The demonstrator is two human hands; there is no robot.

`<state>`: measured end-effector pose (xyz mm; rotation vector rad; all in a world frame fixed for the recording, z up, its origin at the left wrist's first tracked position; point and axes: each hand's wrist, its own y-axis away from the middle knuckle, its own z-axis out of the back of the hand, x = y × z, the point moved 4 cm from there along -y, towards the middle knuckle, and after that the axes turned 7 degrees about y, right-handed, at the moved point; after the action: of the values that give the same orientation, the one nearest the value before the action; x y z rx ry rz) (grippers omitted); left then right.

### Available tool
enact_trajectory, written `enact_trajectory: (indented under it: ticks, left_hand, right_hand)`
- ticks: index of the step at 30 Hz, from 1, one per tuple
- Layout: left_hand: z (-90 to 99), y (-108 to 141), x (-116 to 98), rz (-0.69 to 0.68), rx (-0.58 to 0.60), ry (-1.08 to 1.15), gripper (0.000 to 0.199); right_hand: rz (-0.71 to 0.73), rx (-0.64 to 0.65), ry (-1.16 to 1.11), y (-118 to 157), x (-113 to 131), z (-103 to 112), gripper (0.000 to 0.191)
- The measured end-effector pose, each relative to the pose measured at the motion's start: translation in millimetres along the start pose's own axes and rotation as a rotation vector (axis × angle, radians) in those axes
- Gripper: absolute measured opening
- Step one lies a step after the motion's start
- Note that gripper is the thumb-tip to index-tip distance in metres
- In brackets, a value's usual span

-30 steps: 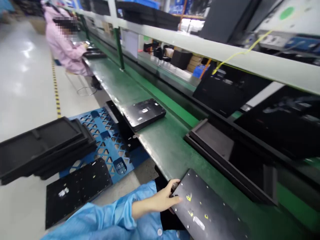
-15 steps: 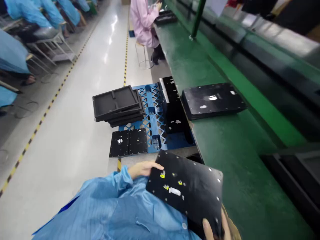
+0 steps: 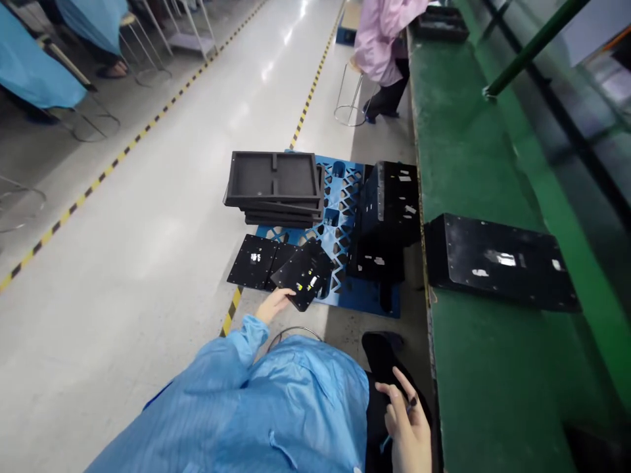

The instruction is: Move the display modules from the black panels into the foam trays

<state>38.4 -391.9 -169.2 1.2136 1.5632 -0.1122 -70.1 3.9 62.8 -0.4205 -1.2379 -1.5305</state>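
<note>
A flat black panel (image 3: 306, 270) with rivet-like dots and white and yellow marks is gripped at its near corner by my left hand (image 3: 275, 304). It is tilted and partly covers another black panel (image 3: 253, 260) lying by the pallet's near left corner. Over my lap, beside the bench edge, my right hand (image 3: 406, 420) holds no panel; its fingers are apart and partly bent. A dark ring-like spot shows on one finger. Behind the held panel stands a stack of black divided trays (image 3: 274, 176).
A blue lattice pallet (image 3: 340, 246) on the floor carries the trays and a pile of black boxes (image 3: 398, 197). On the green bench (image 3: 497, 368) to my right lies a black panel stack (image 3: 503, 263). A person in pink (image 3: 379, 39) sits farther along the bench.
My left hand has carried the panel forward and left, from my lap to above the pallet's near edge. My right hand has let go of it. The view has shifted left and down.
</note>
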Motion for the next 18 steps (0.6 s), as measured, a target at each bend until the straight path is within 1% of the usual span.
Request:
enact_trajectory:
  ticks: [2, 4, 6, 8, 10, 12, 13, 14, 16, 17, 18]
  left_hand:
    - [17.6, -8.1, 12.4, -0.066, -0.035, -0.040, 0.031]
    - [29.4, -18.4, 27.3, -0.106, -0.062, -0.072, 0.034]
    - [34.8, -29.5, 43.9, -0.130, -0.088, -0.101, 0.038]
    - [36.4, -38.6, 61.3, -0.144, -0.122, -0.128, 0.041]
    - [37.1, -43.6, 78.1, -0.148, -0.167, -0.149, 0.041]
    - [38.4, -44.9, 92.6, -0.142, -0.218, -0.162, 0.037]
    - [39.2, -44.8, 98.3, -0.137, -0.241, -0.166, 0.030]
    - [40.1, -44.7, 103.0, -0.128, -0.260, -0.170, 0.029]
    - [41.1, -45.2, 109.1, -0.101, -0.287, -0.181, 0.043]
    - [41.3, -46.0, 110.9, -0.081, -0.294, -0.184, 0.046]
    - [41.0, -47.4, 112.1, -0.058, -0.297, -0.189, 0.045]
  right_hand:
    - [-0.073, 0.013, -0.010, 3.6, -12.8, 7.1, 0.086]
    - [-0.120, -0.003, -0.039, 6.4, -23.9, 16.3, 0.093]
    - [-0.151, -0.045, -0.079, 9.0, -33.0, 26.0, 0.096]
    - [-0.171, -0.094, -0.106, 11.3, -40.5, 33.9, 0.093]
    - [-0.181, -0.113, -0.116, 12.2, -46.7, 37.8, 0.088]
    - [-0.186, -0.097, -0.120, 11.5, -51.3, 37.0, 0.088]
    - [-0.189, -0.079, -0.117, 10.9, -52.8, 34.9, 0.090]
    - [-0.191, -0.062, -0.114, 10.4, -53.4, 31.9, 0.091]
    - [-0.193, -0.047, -0.104, 10.7, -52.0, 24.6, 0.092]
    - [-0.194, -0.053, -0.100, 11.7, -50.0, 20.9, 0.090]
    - [-0.193, -0.064, -0.098, 13.1, -47.4, 17.5, 0.088]
